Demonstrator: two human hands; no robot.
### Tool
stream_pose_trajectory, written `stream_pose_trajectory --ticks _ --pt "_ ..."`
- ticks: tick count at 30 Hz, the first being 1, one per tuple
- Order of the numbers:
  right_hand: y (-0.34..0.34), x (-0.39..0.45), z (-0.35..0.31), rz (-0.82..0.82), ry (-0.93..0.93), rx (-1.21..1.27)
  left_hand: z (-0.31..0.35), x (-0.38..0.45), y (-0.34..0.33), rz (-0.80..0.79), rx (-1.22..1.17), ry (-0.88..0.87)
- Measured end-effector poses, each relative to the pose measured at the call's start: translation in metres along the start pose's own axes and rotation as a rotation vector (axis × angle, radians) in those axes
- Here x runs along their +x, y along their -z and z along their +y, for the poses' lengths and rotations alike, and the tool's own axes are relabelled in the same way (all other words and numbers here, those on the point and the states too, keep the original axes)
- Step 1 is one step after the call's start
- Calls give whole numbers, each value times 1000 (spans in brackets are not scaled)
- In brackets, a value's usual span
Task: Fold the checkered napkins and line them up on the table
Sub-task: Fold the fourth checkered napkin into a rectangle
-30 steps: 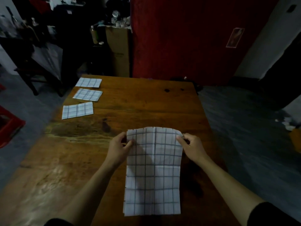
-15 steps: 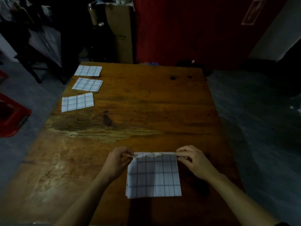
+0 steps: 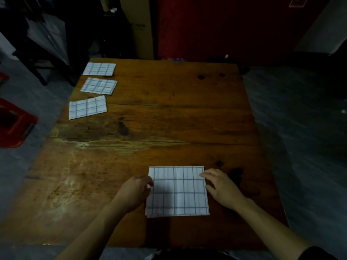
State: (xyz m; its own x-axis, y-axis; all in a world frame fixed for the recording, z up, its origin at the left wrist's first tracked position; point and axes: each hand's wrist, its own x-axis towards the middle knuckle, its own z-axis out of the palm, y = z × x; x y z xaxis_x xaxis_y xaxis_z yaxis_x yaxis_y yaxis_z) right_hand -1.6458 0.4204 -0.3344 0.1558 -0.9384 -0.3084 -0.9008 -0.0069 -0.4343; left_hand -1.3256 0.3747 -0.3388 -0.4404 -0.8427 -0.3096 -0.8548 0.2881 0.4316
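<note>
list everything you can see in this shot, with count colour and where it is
white checkered napkin with dark grid lines: 1, white, flat on the near middle of the table, between the hands
folded white checkered napkins: 3, white, in a line along the far left edge of the table, at and
brown wooden table: 1, brown, fills the middle of the view
red plastic crate: 1, red, on the floor left of the table
brown cardboard box: 1, brown, standing behind the table's far edge
red wall panel: 1, red, behind the table
left hand: 1, at the napkin's left edge, fingers curled
right hand: 1, fingers spread, resting on the napkin's right edge
</note>
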Motion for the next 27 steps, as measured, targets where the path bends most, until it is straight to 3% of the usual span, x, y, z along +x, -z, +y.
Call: stream_pose_trajectory --ticks 5,11,20,27 --pt "-25 16 -18 -71 -9 -95 35 20 -21 24 173 -60" --pt "-44 24 -27 -180 71 -199 47 38 -46 -132 360 -12" --pt "-36 21 3 -254 -15 -254 46 39 -45 -137 265 24" --pt "-36 33 -20 -131 61 -203 67 49 -51 -87 264 -11"
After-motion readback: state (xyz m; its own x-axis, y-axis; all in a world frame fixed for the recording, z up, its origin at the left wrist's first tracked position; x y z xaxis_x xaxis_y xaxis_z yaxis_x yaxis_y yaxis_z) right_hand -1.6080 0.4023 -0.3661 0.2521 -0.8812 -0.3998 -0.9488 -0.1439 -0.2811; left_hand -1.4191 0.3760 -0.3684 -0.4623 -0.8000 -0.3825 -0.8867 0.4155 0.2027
